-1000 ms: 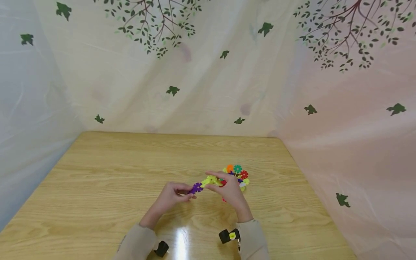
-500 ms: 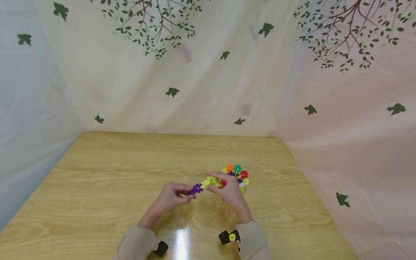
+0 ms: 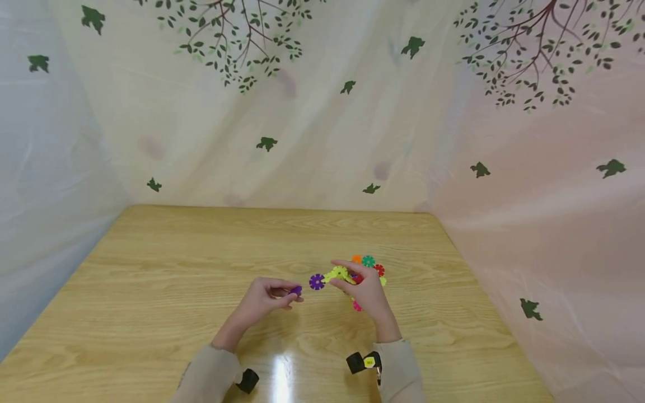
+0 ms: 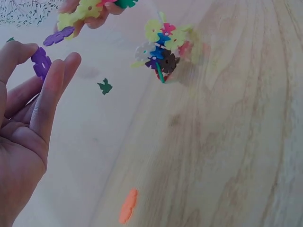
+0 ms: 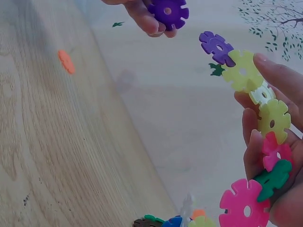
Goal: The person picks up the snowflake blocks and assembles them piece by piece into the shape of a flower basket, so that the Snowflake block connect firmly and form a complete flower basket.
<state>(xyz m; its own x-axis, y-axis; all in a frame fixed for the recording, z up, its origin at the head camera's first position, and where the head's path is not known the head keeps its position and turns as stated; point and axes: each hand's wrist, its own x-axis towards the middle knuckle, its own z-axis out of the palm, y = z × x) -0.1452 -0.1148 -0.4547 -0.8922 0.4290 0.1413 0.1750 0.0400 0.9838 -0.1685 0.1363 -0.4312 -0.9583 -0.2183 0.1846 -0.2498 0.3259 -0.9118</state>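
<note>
My left hand pinches a single purple notched plastic disc between thumb and fingertips. Across a small gap, my right hand holds a chain of interlocking discs. At the chain's free end is another purple disc. In the right wrist view it continues through a yellow disc, a pale disc, a second yellow disc, a pink disc, a green disc and a larger pink disc. The right fingers and thumb are bent around the chain's middle.
Behind the right hand, a cluster of joined multicoloured discs stands on the wooden table. A separate orange disc shows in both wrist views. A printed curtain surrounds the table's back and sides.
The purple disc in my left hand has come apart from the purple disc at the chain's end. My right hand has shifted right and slightly away with the chain; the left moved slightly left.
</note>
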